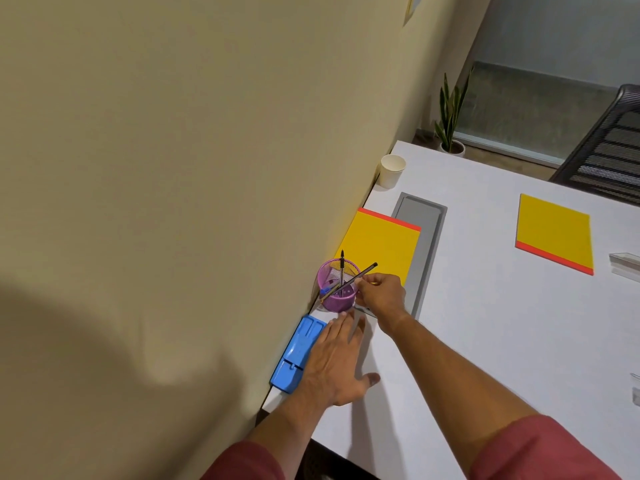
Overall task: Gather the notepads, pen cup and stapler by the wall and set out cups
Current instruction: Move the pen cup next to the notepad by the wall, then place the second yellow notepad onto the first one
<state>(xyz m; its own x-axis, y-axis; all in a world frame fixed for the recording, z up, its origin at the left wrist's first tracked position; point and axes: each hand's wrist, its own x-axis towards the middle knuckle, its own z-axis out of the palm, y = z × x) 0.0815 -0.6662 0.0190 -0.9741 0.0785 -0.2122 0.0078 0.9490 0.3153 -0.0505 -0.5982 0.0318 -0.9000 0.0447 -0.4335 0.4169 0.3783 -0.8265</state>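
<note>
A purple mesh pen cup point(337, 296) with several pens stands against the wall on the white table point(485, 323). My right hand point(381, 294) touches its right side, fingertips pinching a dark pen point(363, 273) that leans out of the cup. My left hand point(337, 365) lies flat and open on the table, beside a blue stapler point(298, 355) lying along the wall. One yellow notepad point(381, 247) with a red strip lies by the wall behind the cup. A second yellow notepad point(554, 232) lies out on the table at the right. A white paper cup point(392, 170) stands by the wall at the far end.
A grey cable tray lid point(420, 237) is set into the table beside the near notepad. A black mesh chair point(606, 157) stands at the far right, a potted plant point(450, 133) on the floor behind the table. Clear plastic items point(625, 263) sit at the right edge.
</note>
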